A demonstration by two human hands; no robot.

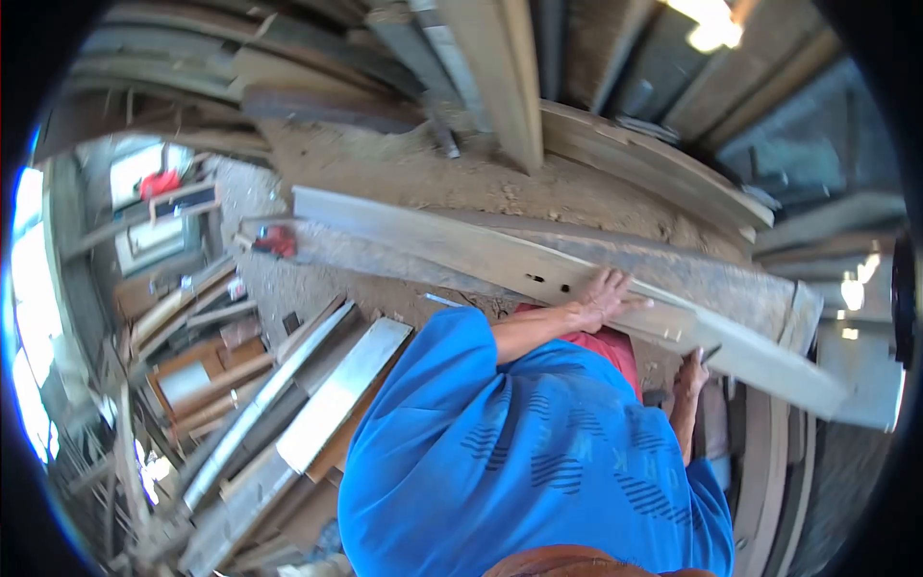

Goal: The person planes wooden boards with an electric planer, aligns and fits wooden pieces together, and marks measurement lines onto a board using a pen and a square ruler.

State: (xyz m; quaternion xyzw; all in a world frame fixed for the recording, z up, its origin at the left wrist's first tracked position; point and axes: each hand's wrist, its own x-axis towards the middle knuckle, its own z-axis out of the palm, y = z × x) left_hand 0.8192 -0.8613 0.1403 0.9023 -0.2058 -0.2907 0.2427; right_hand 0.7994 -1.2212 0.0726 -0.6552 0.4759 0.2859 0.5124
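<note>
A long pale plank runs slantwise before me, from the upper left to the lower right. Two dark slots show near its middle. My left hand lies on it with fingers stretched out. Under and beside that hand a shorter flat wood piece rests along the plank. Close to the plank's near edge, my right hand is closed round a thin dark stick-like tool, its kind too small to make out. The tool's tip points toward the plank, beside the short piece's end; whether it touches is unclear.
Beneath the plank lies a thick, rough timber beam. A red tool stands at the beam's far left end. Stacked boards lie at the left, and more timbers lean at the back over the dirt floor.
</note>
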